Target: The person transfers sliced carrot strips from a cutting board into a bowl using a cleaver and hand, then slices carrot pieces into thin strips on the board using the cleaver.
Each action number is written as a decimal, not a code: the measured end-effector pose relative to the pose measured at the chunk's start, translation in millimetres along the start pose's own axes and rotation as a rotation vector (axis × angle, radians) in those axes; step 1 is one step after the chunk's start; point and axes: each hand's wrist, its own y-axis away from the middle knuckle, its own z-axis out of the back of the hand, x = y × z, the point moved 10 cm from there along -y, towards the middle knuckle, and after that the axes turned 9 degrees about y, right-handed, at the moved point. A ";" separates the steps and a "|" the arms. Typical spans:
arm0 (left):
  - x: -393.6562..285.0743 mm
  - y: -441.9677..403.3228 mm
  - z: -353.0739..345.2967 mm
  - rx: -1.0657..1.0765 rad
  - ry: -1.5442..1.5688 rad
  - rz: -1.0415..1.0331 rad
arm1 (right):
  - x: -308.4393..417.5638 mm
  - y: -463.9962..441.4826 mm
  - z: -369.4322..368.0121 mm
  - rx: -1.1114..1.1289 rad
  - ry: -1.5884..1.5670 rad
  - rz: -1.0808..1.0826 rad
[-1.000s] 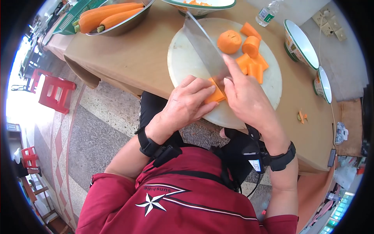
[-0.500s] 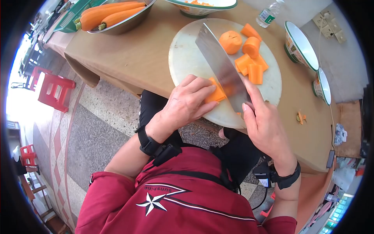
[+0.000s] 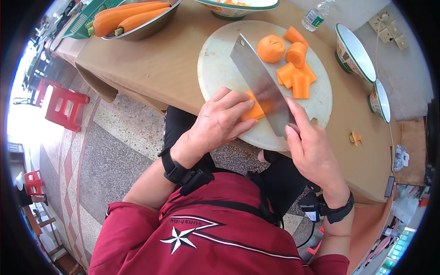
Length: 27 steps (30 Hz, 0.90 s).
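My left hand presses a flat-cut piece of carrot against the near side of a round white cutting board, fingers closed on it. In my right hand is a cleaver, gripped at its handle end, with the thumb and forefinger against the blade. The wide blade stands right beside the carrot piece, and I cannot tell whether it has entered it. Several cut carrot chunks and a thick carrot end lie on the far right of the board.
At the back left, a metal bowl holds whole carrots, beside a green basket. A green-rimmed bowl stands behind the board. Rightward are a water bottle, two more bowls and carrot scraps. Red stools stand on the floor.
The cleaver blade has tilted and shifted slightly, its far end a little lower. My right hand has moved slightly down with it. My left hand stays on the carrot piece.
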 end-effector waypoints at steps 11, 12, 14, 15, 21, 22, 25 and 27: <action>-0.1 -0.1 -0.5 0.004 0.002 0.009 | -1.1 3.0 -0.6 -0.042 0.025 0.028; -1.0 -0.5 -0.4 0.002 -0.001 0.002 | -2.2 2.9 -1.0 -0.029 0.010 0.014; -1.8 -0.8 0.3 -0.001 -0.005 -0.004 | 0.2 3.7 4.1 -0.020 0.003 -0.005; -1.1 -0.4 0.3 0.004 -0.002 0.001 | -0.3 4.0 4.8 -0.011 -0.004 -0.024; -0.2 -0.4 -0.6 -0.001 -0.002 0.004 | 0.6 3.3 0.7 -0.030 0.022 0.009; -0.6 -0.1 -0.1 -0.002 -0.002 0.001 | 0.3 3.2 0.1 -0.030 0.022 0.011; -0.5 -0.6 -0.1 0.000 -0.001 0.006 | -2.0 3.5 -0.3 -0.035 0.008 0.012; -0.7 -0.9 -0.6 -0.002 -0.002 0.003 | 0.1 3.5 -1.6 -0.028 0.040 0.029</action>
